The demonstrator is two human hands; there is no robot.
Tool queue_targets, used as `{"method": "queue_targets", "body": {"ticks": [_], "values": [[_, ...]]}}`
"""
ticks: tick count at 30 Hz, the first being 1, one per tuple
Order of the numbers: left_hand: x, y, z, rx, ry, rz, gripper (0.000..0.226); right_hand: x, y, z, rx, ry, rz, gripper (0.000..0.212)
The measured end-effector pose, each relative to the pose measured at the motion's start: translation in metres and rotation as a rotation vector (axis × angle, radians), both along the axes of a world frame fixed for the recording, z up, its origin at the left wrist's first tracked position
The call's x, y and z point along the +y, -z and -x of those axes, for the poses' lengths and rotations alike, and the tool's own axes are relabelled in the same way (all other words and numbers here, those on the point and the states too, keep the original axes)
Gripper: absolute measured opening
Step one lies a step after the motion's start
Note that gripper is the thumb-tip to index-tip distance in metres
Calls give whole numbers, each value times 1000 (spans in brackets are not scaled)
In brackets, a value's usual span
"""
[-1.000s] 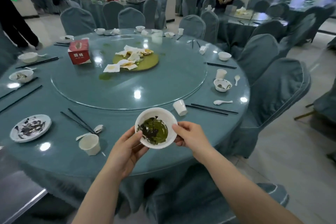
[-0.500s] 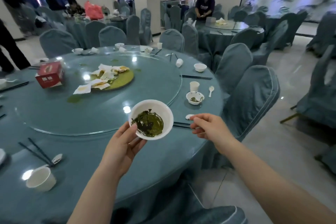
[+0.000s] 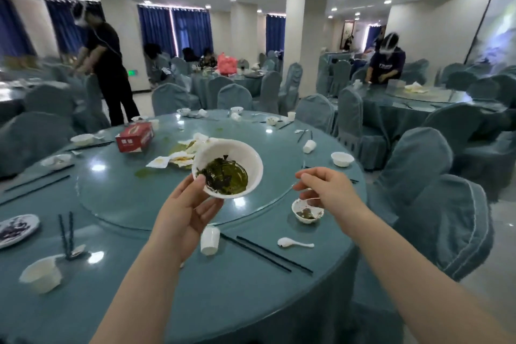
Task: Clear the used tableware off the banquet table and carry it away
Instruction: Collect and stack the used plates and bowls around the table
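While the left hand (image 3: 187, 211) grips a white bowl (image 3: 227, 168) of dark green leftovers raised above the tabletop (image 3: 156, 290), thumb on its near rim, the right hand (image 3: 325, 193) reaches forward, fingers loosely curled, grasping nothing. A second dirty bowl (image 3: 307, 211) sits on the tabletop just under that right hand.

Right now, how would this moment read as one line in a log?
left hand: holds dirty bowl above table | right hand: empty, reaching over second dirty bowl | step: collecting bowls
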State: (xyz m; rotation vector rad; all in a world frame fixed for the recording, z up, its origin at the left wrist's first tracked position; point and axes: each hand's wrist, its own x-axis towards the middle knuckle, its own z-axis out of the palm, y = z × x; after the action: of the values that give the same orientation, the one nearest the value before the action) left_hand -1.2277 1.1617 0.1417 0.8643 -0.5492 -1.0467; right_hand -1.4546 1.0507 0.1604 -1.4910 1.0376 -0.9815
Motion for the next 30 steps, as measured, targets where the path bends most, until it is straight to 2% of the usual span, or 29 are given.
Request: {"method": "queue_targets", "body": {"ticks": [8,14,22,30], "values": [[-39,9,84,79,-151,-49,17,-75,21,97,10,-74,-99,14],[-65,53,120,94,-206,-120,19,-122,71,130,69,-66,-157,15],[-105,127,141,176,-325,-255,22,-206,169,131,266,-68,-356,8],[-149,163,124,279,-465,-337,22,-279,252,103,475,-143,-557,11]]}}
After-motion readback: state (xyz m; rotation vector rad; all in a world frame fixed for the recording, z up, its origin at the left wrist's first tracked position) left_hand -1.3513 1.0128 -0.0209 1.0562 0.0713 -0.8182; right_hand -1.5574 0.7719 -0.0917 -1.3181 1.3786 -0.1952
